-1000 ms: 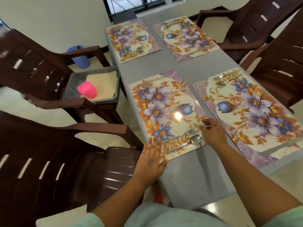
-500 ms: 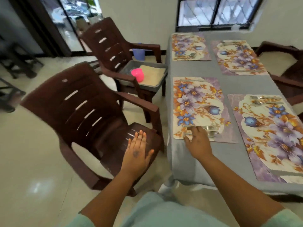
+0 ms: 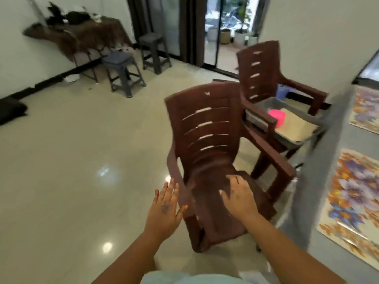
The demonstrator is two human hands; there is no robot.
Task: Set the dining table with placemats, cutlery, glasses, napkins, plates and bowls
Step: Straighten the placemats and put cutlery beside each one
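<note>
A glossy cream tiled floor point(image 3: 71, 160) fills most of the view, the grey cloth-covered counter point(image 3: 332, 152) pushed to the right edge. On the counter, two floral-printed rectangular placemats show: the near one point(image 3: 352, 203) and a far one point(image 3: 366, 108), each cut off by the frame; no cutlery, glasses, napkins, plates or bowls can be made out on the visible parts, so the setting looks begun, with most items probably yet to be laid. The likely supply sits on the farther dark brown plastic armchair point(image 3: 264, 70): a grey plastic tray point(image 3: 264, 104) holding a bright pink plastic cup point(image 3: 277, 117) and a pale flat sheet point(image 3: 295, 128), just beside the counter. Nearer, a second dark brown slatted plastic armchair point(image 3: 207, 130) stands below the person's hands. The right hand point(image 3: 239, 196) hovers over or rests on its seat, fingers loosely spread, holding nothing; contact cannot be confirmed through the blur. The left hand point(image 3: 166, 206) is flat and splayed by the chair's armrest, also empty. Beyond stand two grey plastic stools point(image 3: 123, 72), a dark cloth-draped side table point(image 3: 82, 35) and a glass doorway point(image 3: 225, 27).
</note>
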